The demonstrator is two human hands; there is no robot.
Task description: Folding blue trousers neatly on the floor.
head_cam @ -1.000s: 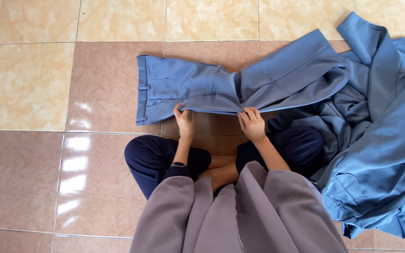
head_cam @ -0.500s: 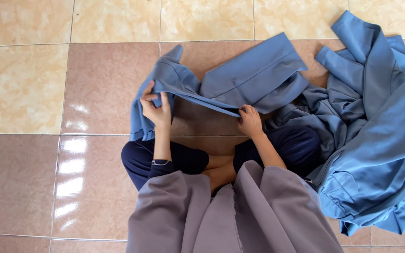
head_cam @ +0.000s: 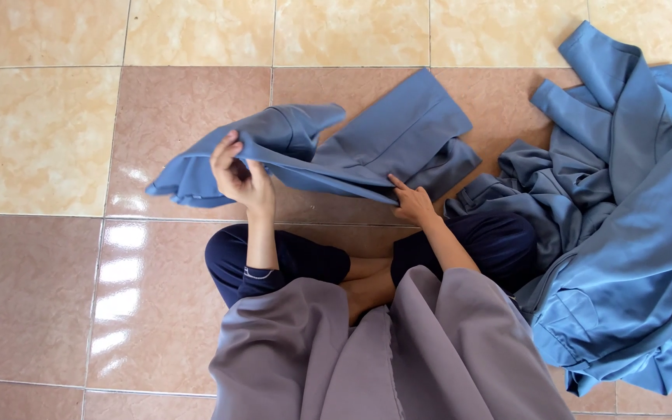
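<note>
I sit cross-legged on a tiled floor with a pair of blue trousers (head_cam: 383, 140) in front of my knees. My left hand (head_cam: 239, 173) is raised off the floor, gripping the waistband end, which hangs bunched to the left. My right hand (head_cam: 412, 204) presses down on the near edge of the cloth at the fold, fingers flat. The far part of the trousers lies folded flat on the tiles.
A heap of blue garments (head_cam: 624, 210) lies to my right, reaching from the top edge down past my knee. Beige and brown glossy floor tiles (head_cam: 56, 140) spread to the left and ahead. My grey garment (head_cam: 383, 358) covers my lap.
My left hand has lifted the waistband end up and swung it left, off the floor. The trousers went from lying flat to being partly folded; my right hand stayed pressing near the middle.
</note>
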